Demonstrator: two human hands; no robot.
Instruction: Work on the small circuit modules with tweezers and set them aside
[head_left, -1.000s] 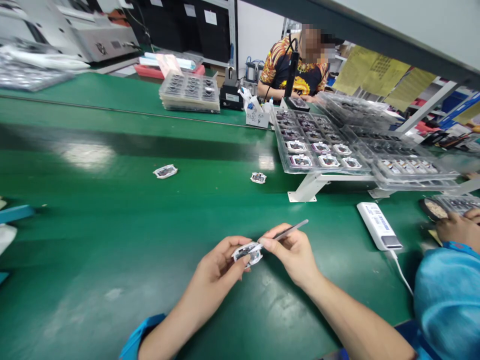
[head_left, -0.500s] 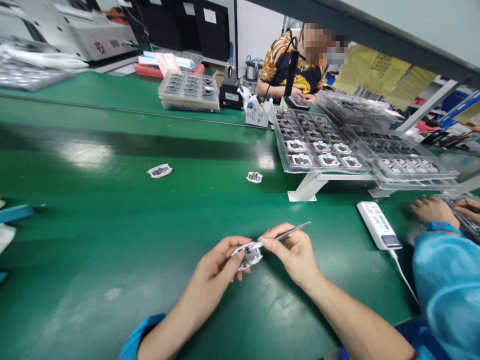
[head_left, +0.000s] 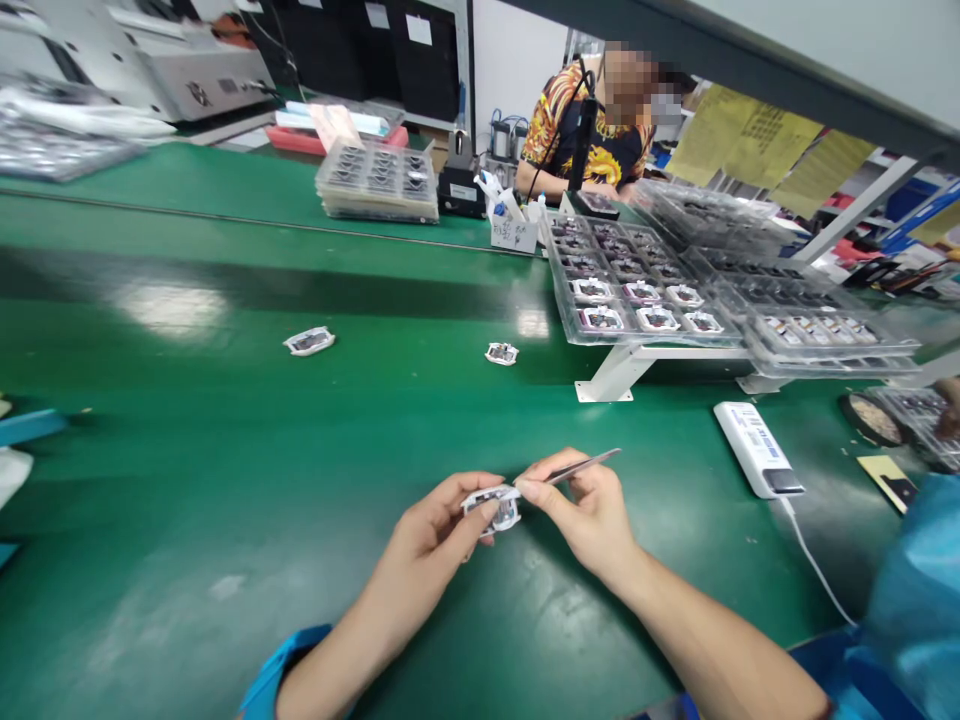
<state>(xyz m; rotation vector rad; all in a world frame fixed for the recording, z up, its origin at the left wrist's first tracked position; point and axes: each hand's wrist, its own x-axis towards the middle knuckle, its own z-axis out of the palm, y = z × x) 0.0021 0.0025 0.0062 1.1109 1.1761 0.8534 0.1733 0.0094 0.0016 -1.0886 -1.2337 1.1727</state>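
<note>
My left hand (head_left: pixel 442 530) is closed round the edge of a small white-framed electronic assembly (head_left: pixel 508 513), its thumb lying across the inner parts. Slim metal tweezers (head_left: pixel 592 463) are gripped in my right hand (head_left: pixel 581 505), the shank slanting up and right past the fingers. The right thumb and index finger meet at the assembly's upper right corner; the tweezers' tips are hidden there. Farther off on the green work surface (head_left: pixel 360 440) lie two similar white-framed assemblies, one at the left (head_left: pixel 310 341) and one nearer the middle (head_left: pixel 501 353).
A clear tray of assemblies (head_left: pixel 637 335) rests on a white stand at the right, with more trays beside it. A white power bank-like device (head_left: pixel 756 448) trails a cable. A co-worker's blue sleeve (head_left: pixel 911 600) is at far right; another person (head_left: pixel 559 130) sits opposite.
Both loose assemblies have shifted slightly left. The held assembly has tilted a little in my hands. At right, the co-worker's arm has drawn back, uncovering a round dish and a yellow card.
</note>
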